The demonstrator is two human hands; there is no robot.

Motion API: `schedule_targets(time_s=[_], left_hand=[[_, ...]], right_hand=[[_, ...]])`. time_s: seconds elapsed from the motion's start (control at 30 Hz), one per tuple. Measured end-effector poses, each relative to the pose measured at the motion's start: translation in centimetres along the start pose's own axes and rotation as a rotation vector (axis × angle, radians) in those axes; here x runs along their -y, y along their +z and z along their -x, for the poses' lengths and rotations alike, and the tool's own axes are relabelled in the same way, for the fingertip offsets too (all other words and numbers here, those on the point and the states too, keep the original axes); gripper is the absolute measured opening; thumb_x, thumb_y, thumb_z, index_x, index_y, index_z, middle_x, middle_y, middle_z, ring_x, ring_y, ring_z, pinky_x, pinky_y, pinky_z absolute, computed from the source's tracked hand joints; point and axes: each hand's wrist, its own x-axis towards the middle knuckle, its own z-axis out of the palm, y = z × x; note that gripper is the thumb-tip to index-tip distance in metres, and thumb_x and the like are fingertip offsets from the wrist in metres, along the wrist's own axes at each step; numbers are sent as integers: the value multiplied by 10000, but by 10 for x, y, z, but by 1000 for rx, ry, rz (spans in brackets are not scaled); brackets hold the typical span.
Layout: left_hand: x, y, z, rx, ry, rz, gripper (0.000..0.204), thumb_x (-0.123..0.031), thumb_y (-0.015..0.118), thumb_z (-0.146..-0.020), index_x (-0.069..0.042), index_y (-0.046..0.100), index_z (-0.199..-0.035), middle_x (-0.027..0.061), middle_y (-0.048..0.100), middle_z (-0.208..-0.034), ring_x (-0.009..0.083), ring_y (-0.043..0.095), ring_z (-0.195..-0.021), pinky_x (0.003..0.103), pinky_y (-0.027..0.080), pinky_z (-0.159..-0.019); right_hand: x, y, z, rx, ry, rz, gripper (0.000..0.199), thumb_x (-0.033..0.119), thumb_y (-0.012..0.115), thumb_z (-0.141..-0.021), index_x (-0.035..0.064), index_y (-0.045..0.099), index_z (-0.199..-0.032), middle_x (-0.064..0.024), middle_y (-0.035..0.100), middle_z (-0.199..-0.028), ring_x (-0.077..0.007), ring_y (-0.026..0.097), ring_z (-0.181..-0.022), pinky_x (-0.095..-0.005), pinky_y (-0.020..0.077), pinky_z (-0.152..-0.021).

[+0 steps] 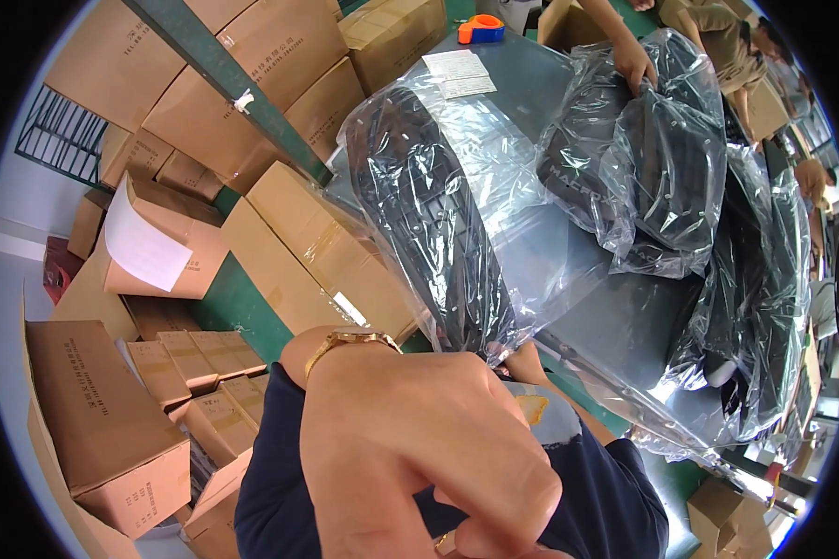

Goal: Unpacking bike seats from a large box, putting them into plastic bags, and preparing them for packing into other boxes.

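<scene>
Close in front of the view is my left hand [419,410], raised, a gold-coloured watch [350,341] on its wrist. Its fingers are curled; what they hold, if anything, is out of sight. Partly hidden behind it, my right hand [524,358] closes on the near end of a clear plastic bag [531,247]. Inside that bag lies a long black item [429,210] with a ridged, segmented surface, flat on the grey table [615,312].
Another person's hand [636,67] grips bagged black items [657,158] across the table; more bagged black goods [760,289] lie at right. An orange-and-blue tape dispenser [481,30] and paper slips [460,73] sit at the back. Cardboard boxes [107,415] fill the left, beside a green post [238,93].
</scene>
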Motion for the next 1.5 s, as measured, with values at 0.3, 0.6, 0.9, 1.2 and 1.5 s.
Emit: schedule_targets(time_s=[0.3,0.6,0.9,1.2,1.5], left_hand=[[1,2,-6,126,-67,42,182,-233,557,-896,-281,710,-982,67,524,-676,76,358,-395,195,248,-319],[15,-29,13,315,4,113,344,-51,700,-714,-241,631,-992,81,611,-780,154,508,-547,258,388,-469],[41,-95,127,-750,-213,-171,262,-77,514,-851,-24,538,-1107,8,514,-717,78,458,-597,214,373,-517],[112,-119,225,-1283,-738,-55,226,-170,551,-880,-87,547,-1091,-37,540,-808,61,491,-689,220,411,-609],[179,-132,261,-715,-908,-961,291,-179,653,-774,-14,588,-1004,124,560,-948,238,559,-864,328,467,-775]], right_hand=[[9,-2,4,-2,100,52,432,196,690,-789,-56,495,-1081,-120,637,-833,-189,630,-663,-329,525,-587],[38,-5,17,103,147,-441,387,103,627,-799,-15,493,-1142,-111,630,-989,-210,630,-864,-340,539,-702],[77,-22,40,248,127,-540,389,152,600,-825,-4,506,-1170,-118,609,-1072,-233,623,-937,-372,540,-748],[59,-36,55,163,153,-678,374,172,575,-856,-20,493,-1165,-140,610,-1061,-247,630,-902,-364,547,-759],[78,-18,18,165,-15,-828,307,214,537,-892,-16,557,-1094,-128,640,-1036,-234,640,-888,-325,545,-691]])
